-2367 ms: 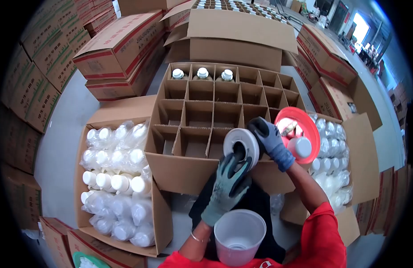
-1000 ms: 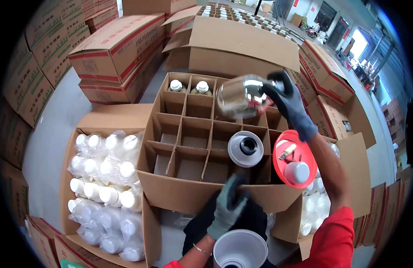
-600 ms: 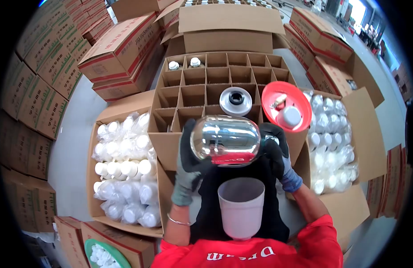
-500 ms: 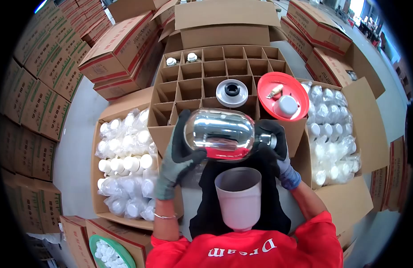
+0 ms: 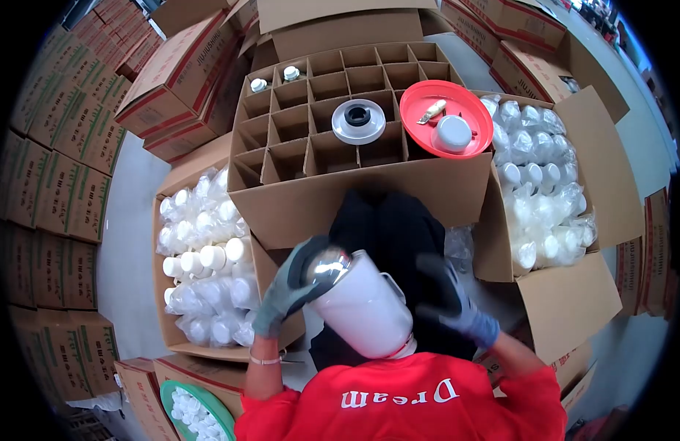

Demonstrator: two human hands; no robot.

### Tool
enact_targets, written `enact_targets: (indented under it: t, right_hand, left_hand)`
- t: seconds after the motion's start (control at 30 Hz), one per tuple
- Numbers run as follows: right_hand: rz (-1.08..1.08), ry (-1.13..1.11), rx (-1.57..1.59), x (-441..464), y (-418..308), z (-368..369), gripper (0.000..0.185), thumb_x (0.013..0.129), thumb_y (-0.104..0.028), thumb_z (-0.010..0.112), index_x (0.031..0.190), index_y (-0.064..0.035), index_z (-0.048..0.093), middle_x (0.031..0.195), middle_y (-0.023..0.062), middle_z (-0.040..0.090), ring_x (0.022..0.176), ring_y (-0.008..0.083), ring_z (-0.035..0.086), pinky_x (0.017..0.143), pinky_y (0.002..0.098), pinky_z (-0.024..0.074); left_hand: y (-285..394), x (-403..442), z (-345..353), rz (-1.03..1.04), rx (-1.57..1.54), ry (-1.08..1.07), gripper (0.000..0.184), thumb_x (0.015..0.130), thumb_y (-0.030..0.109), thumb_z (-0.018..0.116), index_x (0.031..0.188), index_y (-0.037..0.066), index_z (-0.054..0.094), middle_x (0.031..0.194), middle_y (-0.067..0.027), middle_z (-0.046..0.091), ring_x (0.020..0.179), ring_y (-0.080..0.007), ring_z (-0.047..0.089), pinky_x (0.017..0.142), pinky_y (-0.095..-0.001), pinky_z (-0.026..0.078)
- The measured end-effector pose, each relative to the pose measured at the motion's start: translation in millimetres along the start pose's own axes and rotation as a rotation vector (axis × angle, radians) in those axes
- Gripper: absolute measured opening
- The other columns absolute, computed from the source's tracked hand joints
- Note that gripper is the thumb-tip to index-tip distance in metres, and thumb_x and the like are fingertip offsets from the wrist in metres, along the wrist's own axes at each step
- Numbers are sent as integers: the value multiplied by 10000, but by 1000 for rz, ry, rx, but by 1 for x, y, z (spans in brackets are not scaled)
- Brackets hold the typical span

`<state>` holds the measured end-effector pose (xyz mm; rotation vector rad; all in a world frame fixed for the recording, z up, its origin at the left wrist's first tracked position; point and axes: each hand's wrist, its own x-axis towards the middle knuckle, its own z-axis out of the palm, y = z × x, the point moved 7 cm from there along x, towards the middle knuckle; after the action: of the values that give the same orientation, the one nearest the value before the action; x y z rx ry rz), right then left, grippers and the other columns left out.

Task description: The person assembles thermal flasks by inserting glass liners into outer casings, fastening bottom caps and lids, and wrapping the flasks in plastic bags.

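Risk of slipping or cracking for the mirror-bright silver, dome-ended liner (image 5: 330,266), seated in the mouth of a leaning, smooth white cylindrical casing with a side handle (image 5: 369,312), above the dark-clothed lap at near centre: likely brittle, if glass, and gripped around its slick dome by the curled fingers of the left hand in a grey-green glove (image 5: 301,275). Could also scrape against the casing's rim if pushed askew. Blurred just right of the casing, with nothing visible in the grasp of the right hand in a dark-and-grey glove (image 5: 446,294); impossible to tell how far open. Farther off, liable to topple if jolted on the divided brown corrugated carton (image 5: 340,198): a round translucent-white disc with a black ring (image 5: 359,134) and a shallow, glossy red dish (image 5: 419,131). At far left and right, rounded white containers (image 5: 215,257), many in crinkled clear film.
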<state>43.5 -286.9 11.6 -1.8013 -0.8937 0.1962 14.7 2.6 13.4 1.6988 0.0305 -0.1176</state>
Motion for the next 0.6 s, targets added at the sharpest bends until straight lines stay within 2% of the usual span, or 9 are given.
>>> enact_targets:
  t: [0.03,0.07,0.13,0.27,0.3,0.4,0.43,0.53,0.6]
  right_hand:
    - [28,-44,7,-22,-5,8,794,752,-273,800,1403,-38,411,1420,219,403,1318,388,399,1105,474,317]
    - [56,-88,17,-43,-15,16,827,749,-314,806,1415,-44,398,1442,227,374,1338,395,375,1116,485,299]
    - [138,-190,19,-75,-22,42,918,734,-436,811,1442,-62,361,1495,255,279,1397,418,289,1141,515,250]
    - [-275,-149,175,-17,-42,63,932,708,-433,823,1421,-27,380,1458,268,347,1361,443,341,1130,522,268]
    - [-286,-133,223,8,-48,61,913,705,-399,829,1405,-8,391,1430,266,393,1330,453,381,1128,510,275]
    - [-284,-233,359,72,-61,60,940,660,-366,868,1391,-4,402,1417,213,429,1295,368,448,1116,452,308]
    - [-301,-266,424,86,-68,59,953,637,-359,887,1385,-10,411,1389,181,456,1271,313,475,1095,414,340]
    - [-243,-325,590,107,-76,51,935,633,-324,893,1380,-19,420,1355,161,481,1252,280,486,1074,388,364]
    - [-228,-278,523,114,-78,38,915,632,-289,896,1372,-25,426,1313,138,506,1230,245,504,1048,362,392]
  left_hand:
    - [-8,-15,-3,-71,125,-19,704,834,199,708,1425,-4,382,1425,-139,459,1322,-237,435,1106,-355,339]
    - [-7,-36,-7,-126,88,83,612,897,283,632,1399,4,421,1388,-141,491,1296,-240,459,1096,-354,350]
    - [-78,-81,-20,-89,6,106,581,900,199,639,1402,3,421,1383,-130,497,1272,-236,477,1092,-351,353]
    - [-180,-149,-8,-292,41,31,597,883,159,660,1412,23,421,1421,-131,471,1299,-230,454,1102,-361,354]
    - [-183,-159,-6,-334,52,20,602,879,149,666,1414,27,421,1430,-132,464,1305,-229,449,1104,-364,354]
    - [-169,-151,-14,-157,355,20,613,861,154,707,1407,65,442,1386,-104,520,1267,-225,489,1116,-370,351]
    - [-190,-148,-6,-94,228,15,662,855,169,712,1432,54,407,1445,-107,452,1314,-227,436,1127,-370,328]
    - [-180,-135,-10,-25,408,65,647,882,191,682,1439,55,383,1454,-98,441,1323,-222,423,1136,-363,309]
    - [-168,-122,-5,25,508,87,638,900,206,663,1445,55,368,1460,-92,434,1329,-220,415,1142,-358,297]
